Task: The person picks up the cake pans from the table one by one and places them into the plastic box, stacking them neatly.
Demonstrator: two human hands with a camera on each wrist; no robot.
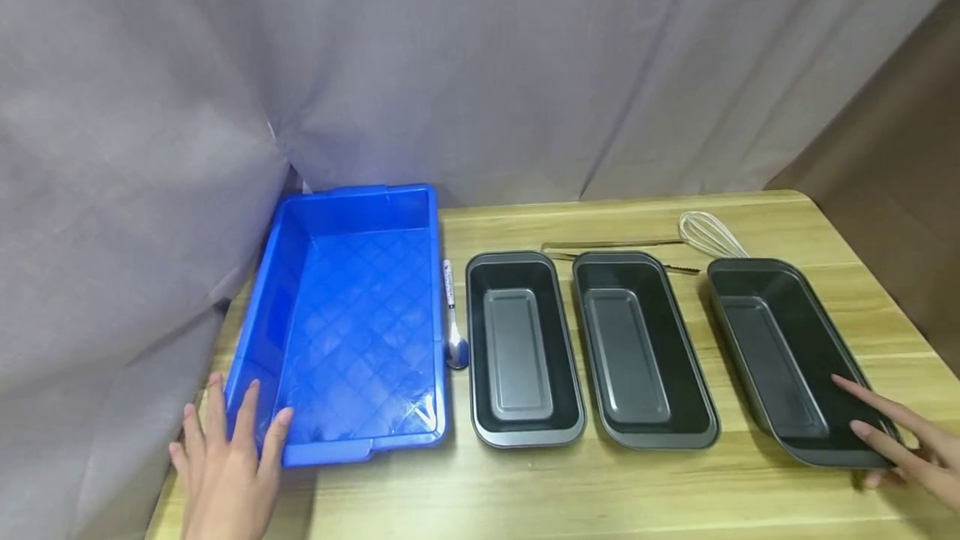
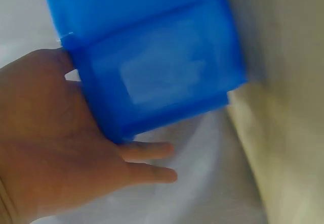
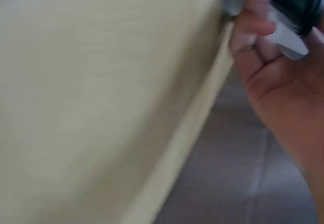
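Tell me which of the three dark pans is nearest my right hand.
The rightmost pan: your right hand reaches over its near right corner. The middle pan and the left pan, beside the spoon, both sit farther from it.

Head view looks down — wrist views close, left sharing blue tray [image 1: 360, 323].

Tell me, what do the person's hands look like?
The left hand and right hand are both bare, each with ordinary fingers and nails. I can't see any gloves, rings or sleeves on them.
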